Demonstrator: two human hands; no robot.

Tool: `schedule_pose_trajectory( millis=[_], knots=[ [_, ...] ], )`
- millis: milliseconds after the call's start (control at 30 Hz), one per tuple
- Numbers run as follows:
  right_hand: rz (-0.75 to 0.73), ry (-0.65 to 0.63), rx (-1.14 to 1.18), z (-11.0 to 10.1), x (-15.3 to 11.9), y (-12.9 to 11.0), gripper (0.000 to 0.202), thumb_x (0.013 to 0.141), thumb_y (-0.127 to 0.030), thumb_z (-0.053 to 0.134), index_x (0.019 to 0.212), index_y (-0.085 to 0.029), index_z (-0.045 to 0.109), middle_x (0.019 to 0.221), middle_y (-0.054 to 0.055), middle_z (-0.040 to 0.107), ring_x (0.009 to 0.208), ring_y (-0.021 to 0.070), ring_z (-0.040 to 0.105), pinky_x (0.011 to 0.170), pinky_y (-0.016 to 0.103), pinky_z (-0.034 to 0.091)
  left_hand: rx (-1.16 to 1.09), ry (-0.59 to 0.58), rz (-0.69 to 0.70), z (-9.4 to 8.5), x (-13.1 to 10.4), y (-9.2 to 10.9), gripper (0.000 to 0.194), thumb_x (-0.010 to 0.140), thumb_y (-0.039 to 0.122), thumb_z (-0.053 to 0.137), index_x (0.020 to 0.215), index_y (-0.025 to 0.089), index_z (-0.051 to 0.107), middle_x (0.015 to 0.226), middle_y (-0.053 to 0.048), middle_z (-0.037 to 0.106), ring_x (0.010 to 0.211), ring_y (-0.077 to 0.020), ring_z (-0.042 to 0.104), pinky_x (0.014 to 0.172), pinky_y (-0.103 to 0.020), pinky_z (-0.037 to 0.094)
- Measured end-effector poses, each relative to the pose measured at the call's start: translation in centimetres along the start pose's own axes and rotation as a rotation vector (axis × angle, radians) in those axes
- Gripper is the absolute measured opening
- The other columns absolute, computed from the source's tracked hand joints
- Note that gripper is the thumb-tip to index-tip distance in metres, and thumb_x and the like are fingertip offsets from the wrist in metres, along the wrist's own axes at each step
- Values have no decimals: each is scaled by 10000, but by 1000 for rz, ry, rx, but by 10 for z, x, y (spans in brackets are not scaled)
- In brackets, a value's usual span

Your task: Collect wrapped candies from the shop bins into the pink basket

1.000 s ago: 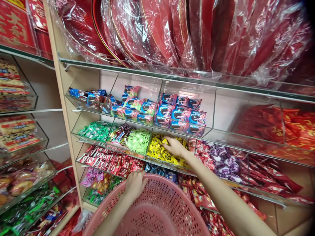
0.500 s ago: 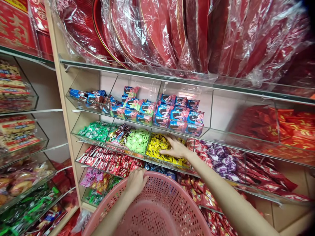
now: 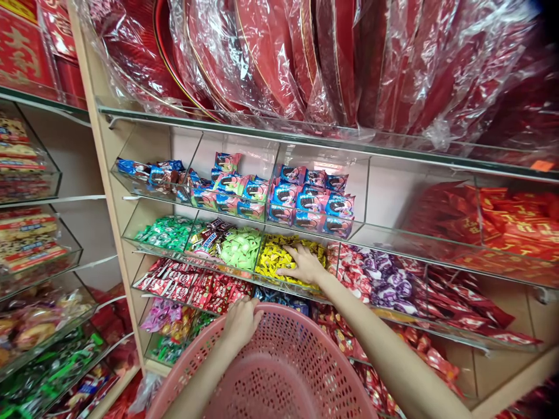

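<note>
My left hand (image 3: 241, 320) is closed over the far rim of a pink plastic basket (image 3: 301, 329), whose sides and bottom are full of holes. No candy shows inside it. Up on the shelf, my right hand (image 3: 302, 265) reaches into a glass compartment of yellow-wrapped candies (image 3: 271, 256). Its fingers are spread and rest on the pile, with the fingertips partly among the wrappers. Light green candies (image 3: 241, 247) lie in the compartment to the left, and red-and-white wrapped candies (image 3: 354, 270) to the right.
Glass dividers (image 3: 257, 253) and shelf lips separate the compartments. Above sit blue-and-pink snack packs (image 3: 310, 201); below, red packets (image 3: 220, 294). Plastic-wrapped red trays (image 3: 271, 52) fill the top shelf. A wooden upright (image 3: 98, 157) stands at left, purple candies (image 3: 391, 279) at right.
My right hand has moved slightly down and left into the yellow candies. My left hand stays on the basket rim. The whole view has shifted a little.
</note>
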State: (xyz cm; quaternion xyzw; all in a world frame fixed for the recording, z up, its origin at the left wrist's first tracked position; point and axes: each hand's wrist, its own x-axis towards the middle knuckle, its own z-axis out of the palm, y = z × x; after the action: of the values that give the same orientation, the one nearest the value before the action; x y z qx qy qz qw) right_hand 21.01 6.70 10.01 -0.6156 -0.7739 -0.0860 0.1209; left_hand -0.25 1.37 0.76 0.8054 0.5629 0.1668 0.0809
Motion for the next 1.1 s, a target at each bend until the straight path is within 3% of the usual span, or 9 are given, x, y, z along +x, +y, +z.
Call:
schedule_pose_trajectory(
  millis=[267,533,833,1000,1100],
  knots=[
    [-39,44,55,1,-1,11,645,794,-643,365,1333,-292,340,1286,93,430,1154,268,411,904,376,368,9,-12,-12,-6,-5,2,327,846,349,386,1071,218,583,1080,-84,617,1051,-195,530,901,-300,372],
    [36,52,-21,0,-2,0,613,807,-596,389,1330,-277,342,1301,104,408,1163,274,390,875,382,386,8,14,-20,-7,-9,-4,351,844,351,385,1103,210,575,1106,-93,619,1105,-214,507,913,-316,368],
    [33,222,-59,2,-2,8,452,851,-542,334,1086,-212,534,1122,90,557,1056,238,474,839,313,393,38,33,-19,-7,-14,-5,344,847,363,382,1089,213,576,1089,-96,618,1039,-215,542,876,-315,389],
    [137,254,26,0,2,14,401,850,-507,352,1036,-224,565,1037,98,616,971,235,550,758,303,406,31,45,-11,-7,-14,-6,332,848,354,389,1078,214,584,1092,-91,619,1074,-207,526,900,-305,375],
    [287,298,291,2,8,21,345,767,-474,504,975,-217,603,952,97,653,914,250,586,759,313,402,37,44,-11,-8,-15,-5,326,849,350,391,1073,214,585,1103,-92,616,1087,-209,519,905,-309,372]
  ],
)
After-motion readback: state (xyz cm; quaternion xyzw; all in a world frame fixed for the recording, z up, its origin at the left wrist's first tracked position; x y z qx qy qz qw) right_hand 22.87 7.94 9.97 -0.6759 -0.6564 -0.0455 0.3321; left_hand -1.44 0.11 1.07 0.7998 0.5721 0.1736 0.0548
